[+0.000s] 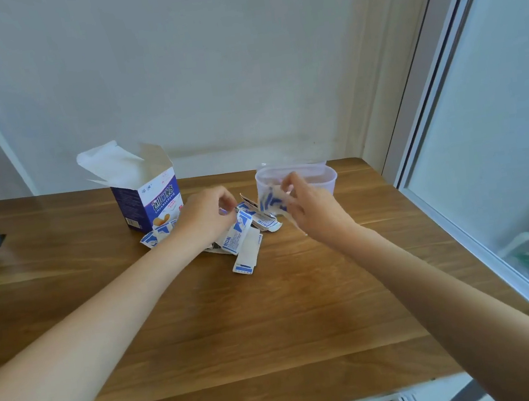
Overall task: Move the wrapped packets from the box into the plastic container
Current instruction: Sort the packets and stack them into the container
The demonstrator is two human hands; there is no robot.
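Head view puts the task midway: the open purple-and-white cardboard box (146, 195) stands emptied (seemingly), blue-and-white wrapped packets (239, 237) heaped on the wooden counter (238, 321), left hand (206, 216) curled among them, right hand (305, 205) pinching some at the clear plastic container (327, 177).

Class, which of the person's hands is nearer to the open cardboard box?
Left. The left hand sits just right of the box, over the packets; the right hand is farther right, by the plastic container.
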